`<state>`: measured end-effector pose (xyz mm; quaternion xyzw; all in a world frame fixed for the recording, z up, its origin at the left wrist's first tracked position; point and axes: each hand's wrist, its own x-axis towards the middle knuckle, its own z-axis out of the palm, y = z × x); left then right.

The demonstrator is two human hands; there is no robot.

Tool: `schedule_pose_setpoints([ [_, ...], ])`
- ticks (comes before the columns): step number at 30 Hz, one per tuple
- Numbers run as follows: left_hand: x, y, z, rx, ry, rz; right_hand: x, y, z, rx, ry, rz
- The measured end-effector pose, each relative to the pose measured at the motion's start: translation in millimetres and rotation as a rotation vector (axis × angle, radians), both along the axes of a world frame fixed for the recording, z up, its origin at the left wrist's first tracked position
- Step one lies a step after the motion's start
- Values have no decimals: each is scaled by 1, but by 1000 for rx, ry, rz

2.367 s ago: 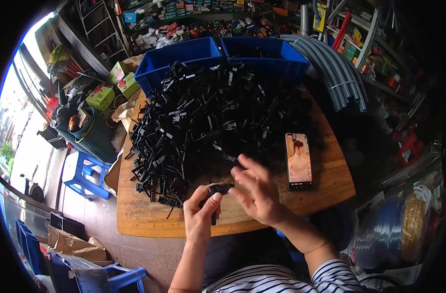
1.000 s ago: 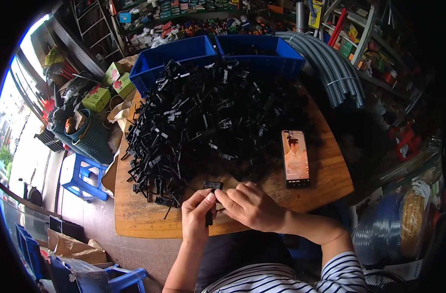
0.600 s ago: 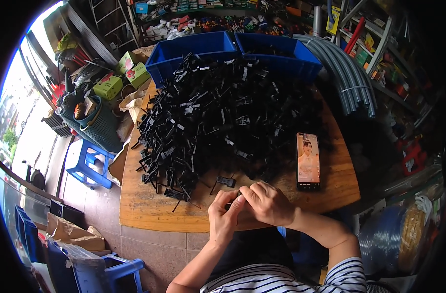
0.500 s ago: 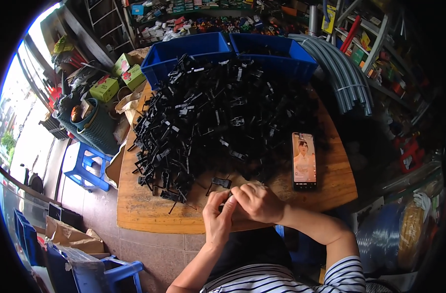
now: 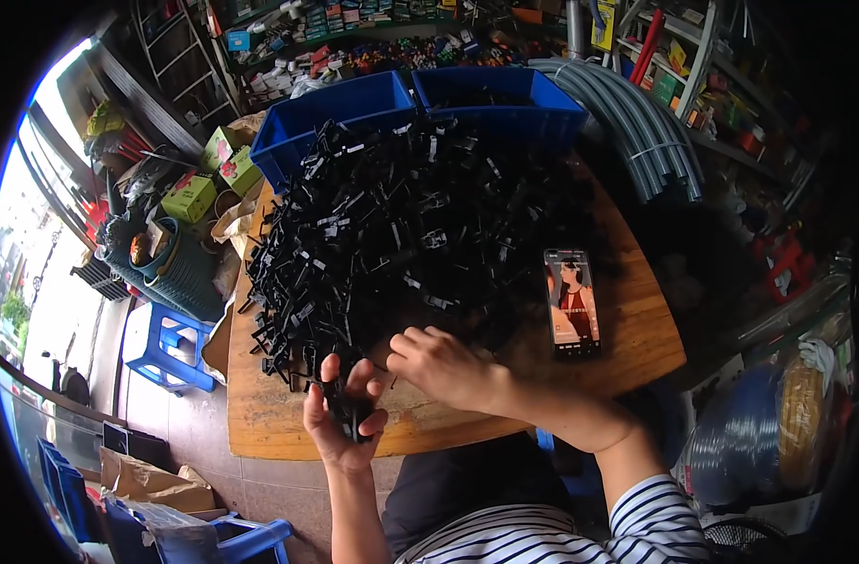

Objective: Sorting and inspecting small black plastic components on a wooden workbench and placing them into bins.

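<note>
My left hand (image 5: 343, 449) is turned palm up at the near left edge of the table, its fingers curled round a black plastic part (image 5: 350, 412). To the right of it, my right hand (image 5: 443, 368) is held palm down over the wood with its fingers bent together. Something thin and dark may show below those fingertips, too small to make out. Just beyond both hands spreads a large heap of black plastic parts (image 5: 392, 226) with thin legs and small frames, covering much of the table.
Two blue bins (image 5: 340, 111) stand behind the heap on the wooden table (image 5: 627, 362). A lit phone (image 5: 572, 305) is at the right. Grey coiled pipe (image 5: 641, 141) lies beyond the table's right side. On the left are a blue stool (image 5: 166, 343) and a woven basket (image 5: 180, 268).
My hands have come apart from each other. The left has moved left and turned palm up with the black part; the right has shifted slightly left. The phone's picture is different.
</note>
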<state>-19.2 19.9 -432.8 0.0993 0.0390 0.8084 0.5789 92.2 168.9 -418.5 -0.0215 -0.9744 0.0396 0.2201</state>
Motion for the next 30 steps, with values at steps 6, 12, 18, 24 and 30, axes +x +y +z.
schedule_pose_setpoints([
  [6,13,12,-4,-49,75,-75,27,3,29,-358,450,-116],
  [12,64,27,20,-598,828,255,40,-5,36,-474,728,-79],
  [18,76,26,18,-574,998,409,40,-14,30,-493,699,-94],
  [24,65,27,13,-601,890,522,46,-18,31,-704,525,-1],
  [30,55,23,14,-520,1299,716,51,-8,27,-1300,309,106],
])
